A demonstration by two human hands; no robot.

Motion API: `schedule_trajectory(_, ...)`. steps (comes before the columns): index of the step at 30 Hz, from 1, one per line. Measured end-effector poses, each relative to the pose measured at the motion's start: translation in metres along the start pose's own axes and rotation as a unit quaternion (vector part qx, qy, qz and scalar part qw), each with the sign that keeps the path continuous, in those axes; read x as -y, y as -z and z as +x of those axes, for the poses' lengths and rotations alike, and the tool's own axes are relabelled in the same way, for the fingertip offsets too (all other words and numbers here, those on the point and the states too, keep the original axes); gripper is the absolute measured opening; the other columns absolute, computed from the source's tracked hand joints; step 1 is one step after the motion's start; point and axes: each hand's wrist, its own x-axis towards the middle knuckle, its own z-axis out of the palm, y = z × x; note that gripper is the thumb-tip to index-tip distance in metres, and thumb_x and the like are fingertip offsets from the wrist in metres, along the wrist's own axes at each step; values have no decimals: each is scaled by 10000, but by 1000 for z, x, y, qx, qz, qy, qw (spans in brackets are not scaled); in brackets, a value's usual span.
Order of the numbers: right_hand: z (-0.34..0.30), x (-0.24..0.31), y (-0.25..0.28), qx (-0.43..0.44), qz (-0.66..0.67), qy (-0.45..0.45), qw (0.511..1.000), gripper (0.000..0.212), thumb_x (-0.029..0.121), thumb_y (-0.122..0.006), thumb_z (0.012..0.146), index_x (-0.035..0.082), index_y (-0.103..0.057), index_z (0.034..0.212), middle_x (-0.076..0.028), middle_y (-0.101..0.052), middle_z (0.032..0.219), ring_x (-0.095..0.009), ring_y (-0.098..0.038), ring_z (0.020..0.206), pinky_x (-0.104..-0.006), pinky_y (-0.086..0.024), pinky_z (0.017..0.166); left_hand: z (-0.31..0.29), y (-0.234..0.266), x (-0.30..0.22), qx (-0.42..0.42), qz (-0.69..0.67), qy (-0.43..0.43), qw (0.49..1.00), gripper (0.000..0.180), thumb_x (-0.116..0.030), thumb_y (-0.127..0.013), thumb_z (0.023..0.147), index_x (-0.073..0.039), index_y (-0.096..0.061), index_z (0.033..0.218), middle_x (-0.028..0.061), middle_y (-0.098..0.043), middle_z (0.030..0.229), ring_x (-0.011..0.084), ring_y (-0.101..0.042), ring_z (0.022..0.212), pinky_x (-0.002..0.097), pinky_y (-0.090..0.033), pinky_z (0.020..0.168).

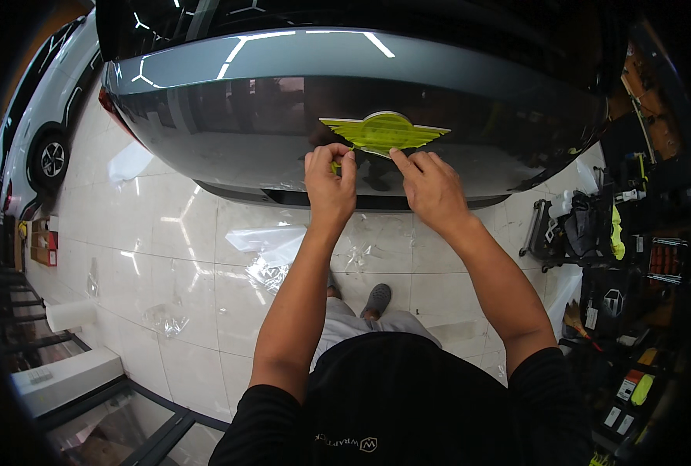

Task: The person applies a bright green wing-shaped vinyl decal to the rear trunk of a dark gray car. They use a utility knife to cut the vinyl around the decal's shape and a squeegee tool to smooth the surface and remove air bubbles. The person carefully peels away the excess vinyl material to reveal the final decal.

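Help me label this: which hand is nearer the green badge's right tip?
Right. The right hand is below the right tip, slightly left; the left hand is farther left, under the opposite wing.

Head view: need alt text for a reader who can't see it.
Left hand and right hand are at the lower edge of a yellow-green winged piece on a grey car's rear. Crumpled clear film lies on the tiled floor; a white car stands far left.

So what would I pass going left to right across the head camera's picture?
White parked car → red tail light of the shiny dark grey car → bare left hand → dark grey shoe → bare right hand → bright yellow-green cloth.
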Motion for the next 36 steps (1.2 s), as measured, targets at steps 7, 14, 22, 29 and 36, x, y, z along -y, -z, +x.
schedule_trajectory(7,5,-2,9,38,-12,-4,999,433,64,-625,798,46,-594,1229,-87,-570,859,-247,-580,822,-394,-496,703,0,0,-3,6,15,-7,1000,40,-58,-620,849,-25,-606,868,75,-570,792,236,-505,787,354,-415,719)
schedule_trajectory(14,12,3,13,65,-14,-10,998,434,72,-609,808,55,-586,1240,-89,-583,886,-258,-586,856,-406,-495,724,-1,5,-3,25,41,0,999,77,-106,-614,873,-32,-611,894,77,-595,824,241,-542,844,358,-424,772)
schedule_trajectory(22,3,-10,7,65,-20,-10,998,417,59,-580,821,74,-594,1238,-84,-579,881,-250,-578,838,-401,-497,728,-4,4,0,38,17,12,999,85,-112,-614,873,-29,-606,893,78,-582,813,235,-535,831,346,-421,767)
schedule_trajectory(29,-1,-16,-7,40,-3,-13,999,414,49,-585,805,80,-603,1218,-76,-572,860,-245,-572,804,-392,-500,716,-9,1,6,56,-14,43,997,100,-122,-613,873,-25,-600,894,83,-584,833,231,-532,830,336,-421,771)
schedule_trajectory(36,-9,-20,-18,-22,91,-24,995,415,-7,-595,798,56,-606,1208,-95,-584,860,-250,-580,788,-378,-494,714,-22,-7,15,23,-112,117,987,191,-144,-645,879,-19,-531,790,37,-521,698,141,-491,673,298,-402,614)
